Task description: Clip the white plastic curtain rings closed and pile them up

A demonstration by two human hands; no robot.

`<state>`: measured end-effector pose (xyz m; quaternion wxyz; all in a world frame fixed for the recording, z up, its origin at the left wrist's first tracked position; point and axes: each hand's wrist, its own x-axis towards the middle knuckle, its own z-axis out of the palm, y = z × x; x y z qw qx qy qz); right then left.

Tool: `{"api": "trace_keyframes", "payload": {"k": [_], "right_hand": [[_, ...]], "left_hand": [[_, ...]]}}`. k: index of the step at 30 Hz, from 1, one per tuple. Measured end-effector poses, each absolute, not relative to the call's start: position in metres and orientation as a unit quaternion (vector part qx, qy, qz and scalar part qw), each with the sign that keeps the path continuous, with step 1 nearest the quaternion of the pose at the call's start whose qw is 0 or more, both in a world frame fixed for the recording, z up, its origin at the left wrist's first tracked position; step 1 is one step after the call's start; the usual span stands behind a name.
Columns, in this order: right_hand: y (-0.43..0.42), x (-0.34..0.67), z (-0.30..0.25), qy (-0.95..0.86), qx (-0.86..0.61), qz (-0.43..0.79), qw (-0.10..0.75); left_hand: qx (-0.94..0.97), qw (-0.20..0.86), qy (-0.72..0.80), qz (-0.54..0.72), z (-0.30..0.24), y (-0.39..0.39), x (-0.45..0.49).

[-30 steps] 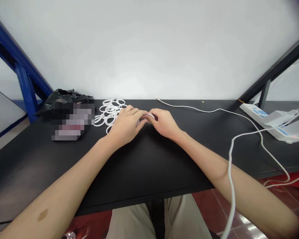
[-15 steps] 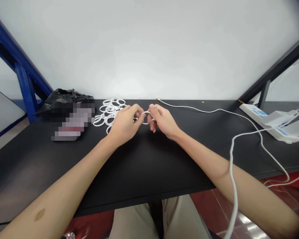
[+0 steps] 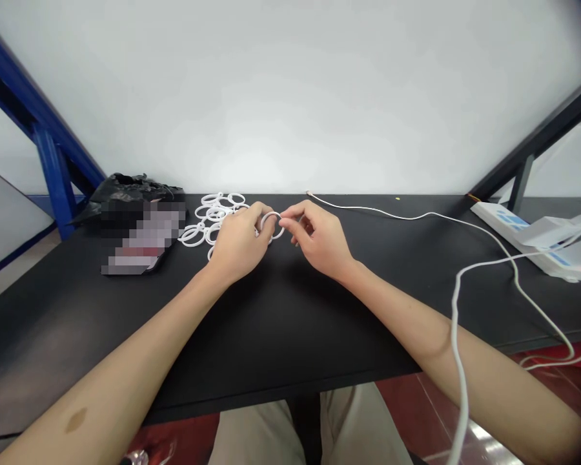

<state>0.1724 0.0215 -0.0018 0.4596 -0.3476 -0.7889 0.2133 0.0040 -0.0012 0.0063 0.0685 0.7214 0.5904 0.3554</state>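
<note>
My left hand (image 3: 239,242) and my right hand (image 3: 319,239) meet over the middle of the black table (image 3: 281,323). Between their fingertips is a white plastic ring (image 3: 271,226), held upright just above the tabletop. The left hand's fingers curl round the ring's left side. The right hand pinches its right edge with thumb and forefinger. Just behind and left of the left hand lies a heap of several more white rings (image 3: 210,216).
A crumpled black bag (image 3: 126,190) and a blurred flat object (image 3: 142,236) lie at the far left. A white cable (image 3: 458,284) runs across the table and over its front edge. White power strips (image 3: 537,236) sit at the right. A blue frame (image 3: 43,148) stands at left.
Both hands have lifted off the table surface. The ring, first barely visible between the fingers, now stands clear and has shifted slightly left toward the left hand.
</note>
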Motion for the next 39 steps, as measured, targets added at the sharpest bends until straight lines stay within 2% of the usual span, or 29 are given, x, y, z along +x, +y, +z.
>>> {"api": "trace_keyframes", "payload": {"k": [4,12,19,24,28,32,39], "right_hand": [[0.026,0.175,-0.002,-0.765,-0.362,0.238,0.477],[0.022,0.173,-0.001,-0.746,-0.369,0.277,0.480],[0.023,0.173,0.005,-0.754,-0.376,0.235,0.485],[0.023,0.175,0.002,-0.763,-0.369,0.230,0.478],[0.025,0.175,-0.006,-0.762,-0.385,0.255,0.453],[0.030,0.174,-0.011,-0.773,-0.406,0.259,0.413],[0.030,0.173,-0.012,-0.801,-0.406,0.260,0.354]], "left_hand": [[0.762,0.051,0.542,0.351,0.004,-0.004,0.007],[0.793,0.083,0.505,0.331,0.004,-0.006,0.008],[0.786,0.114,0.506,0.338,0.004,-0.009,0.011],[0.784,0.100,0.506,0.345,0.005,-0.009,0.011],[0.758,0.050,0.548,0.350,0.005,0.000,0.000],[0.692,-0.014,0.654,0.305,0.004,0.017,-0.029],[0.621,-0.043,0.752,0.217,-0.002,0.035,-0.076]]}}
